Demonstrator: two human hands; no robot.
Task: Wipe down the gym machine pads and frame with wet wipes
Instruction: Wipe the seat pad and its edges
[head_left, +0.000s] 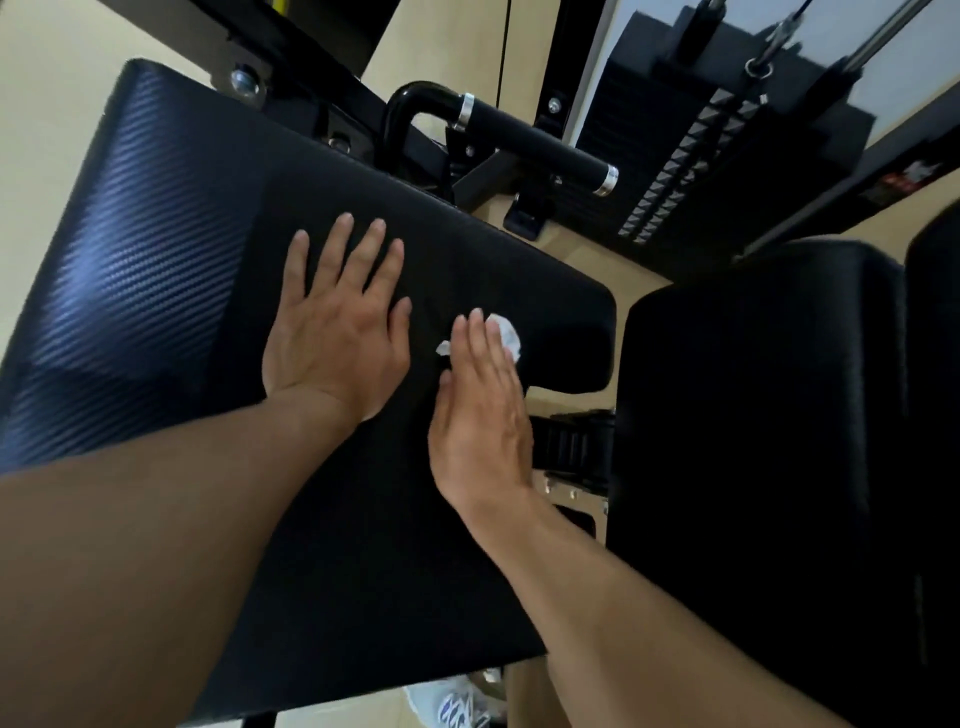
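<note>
A large black textured seat pad (176, 244) fills the left and middle of the view. My left hand (337, 327) lies flat on it with fingers spread. My right hand (480, 410) presses a crumpled white wet wipe (506, 332) onto the pad near its right edge with straight fingers; most of the wipe is hidden under the fingers. A second black pad (753, 415) stands to the right.
A black frame handle with chrome rings (535, 140) sticks out behind the pad. The weight stack (675, 156) with cable and guide rods is at the upper right. Beige floor shows between the pads. A white sneaker (452, 704) is at the bottom edge.
</note>
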